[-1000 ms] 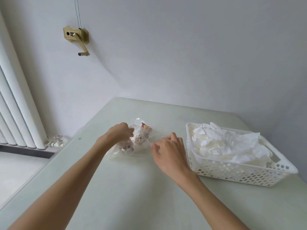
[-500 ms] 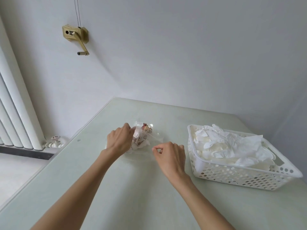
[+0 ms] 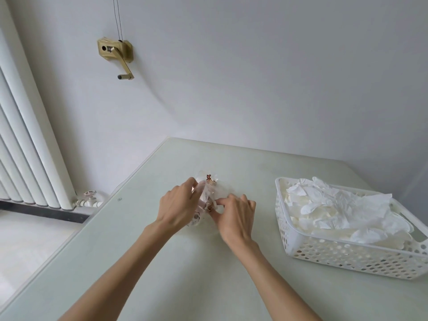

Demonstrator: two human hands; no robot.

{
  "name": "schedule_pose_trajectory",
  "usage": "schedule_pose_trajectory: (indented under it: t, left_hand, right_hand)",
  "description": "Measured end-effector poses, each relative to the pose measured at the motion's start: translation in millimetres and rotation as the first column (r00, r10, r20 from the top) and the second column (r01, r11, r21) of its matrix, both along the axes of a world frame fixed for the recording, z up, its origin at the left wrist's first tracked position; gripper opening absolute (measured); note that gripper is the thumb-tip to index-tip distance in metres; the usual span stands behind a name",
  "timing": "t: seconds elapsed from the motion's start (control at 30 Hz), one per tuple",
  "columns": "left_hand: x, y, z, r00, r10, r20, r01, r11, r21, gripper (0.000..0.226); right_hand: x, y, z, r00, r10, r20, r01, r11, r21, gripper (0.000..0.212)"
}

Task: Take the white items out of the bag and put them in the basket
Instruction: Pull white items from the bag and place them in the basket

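A small clear plastic bag (image 3: 206,195) with little printed cartoon figures stands bunched up on the pale green table (image 3: 162,262), between my two hands. My left hand (image 3: 179,205) grips the bag's left side with curled fingers. My right hand (image 3: 234,215) pinches the bag's right edge between thumb and forefinger. What is inside the bag is hidden by the crumpled film. To the right stands a white perforated basket (image 3: 324,256) heaped with crumpled white items (image 3: 340,209).
A white radiator (image 3: 25,144) with a valve (image 3: 89,198) stands beyond the table's left edge. A brass hand crank (image 3: 117,54) is fixed to the wall above. The table's far edge meets the wall.
Both hands have closed in on the bag. The right hand slid left to pinch its edge, and the bag is now gathered upright between them instead of lying spread.
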State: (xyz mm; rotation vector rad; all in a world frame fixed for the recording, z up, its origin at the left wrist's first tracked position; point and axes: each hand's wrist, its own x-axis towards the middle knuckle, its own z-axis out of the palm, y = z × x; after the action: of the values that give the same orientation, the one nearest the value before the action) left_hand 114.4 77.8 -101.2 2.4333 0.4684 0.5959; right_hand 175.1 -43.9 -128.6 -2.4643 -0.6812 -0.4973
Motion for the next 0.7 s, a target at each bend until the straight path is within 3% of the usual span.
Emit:
schedule_pose_trajectory:
  t: [0.07,0.17,0.23,0.3,0.4,0.47,0.53,0.6,0.7]
  left_hand:
    - [2,2,1,0.998,0.052,-0.018,-0.049,0.989,0.141,0.038]
    - [3,3,9,0.975,0.216,-0.055,-0.169,0.879,0.446,0.022]
    - [2,0,18,0.967,0.244,-0.073,-0.154,0.789,0.594,0.041]
    - [6,4,20,0.97,0.244,0.0,-0.185,0.736,0.651,0.055]
    - [12,4,23,0.953,0.302,-0.031,-0.19,0.672,0.716,0.031]
    - [17,-1,23,0.95,0.305,-0.061,-0.188,0.719,0.669,0.032]
    - [15,-6,26,0.979,0.181,-0.095,-0.113,0.867,0.485,0.038]
    - [8,-14,33,0.983,0.061,-0.172,-0.01,0.96,0.28,0.04]
    - [-4,-17,48,0.935,-0.131,-0.33,0.182,0.975,0.129,0.058]
  right_hand:
    - [-3,2,-2,0.999,0.045,0.025,-0.046,0.997,0.061,0.015]
    - [-11,-9,-3,0.989,0.147,0.008,-0.147,0.98,0.137,0.011]
    - [-19,-23,1,0.977,0.215,-0.003,-0.212,0.967,0.143,0.009]
    - [-28,-41,9,0.956,0.288,-0.053,-0.28,0.952,0.125,0.005]
    - [-35,-69,29,0.898,0.394,-0.198,-0.37,0.917,0.146,0.012]
    - [-32,-87,42,0.873,0.379,-0.306,-0.35,0.925,0.148,0.009]
    - [-27,-96,51,0.881,0.324,-0.345,-0.286,0.945,0.156,0.007]
    - [-25,-97,55,0.903,0.291,-0.316,-0.251,0.954,0.161,0.009]
    - [-25,-88,60,0.939,0.232,-0.253,-0.203,0.97,0.135,0.013]
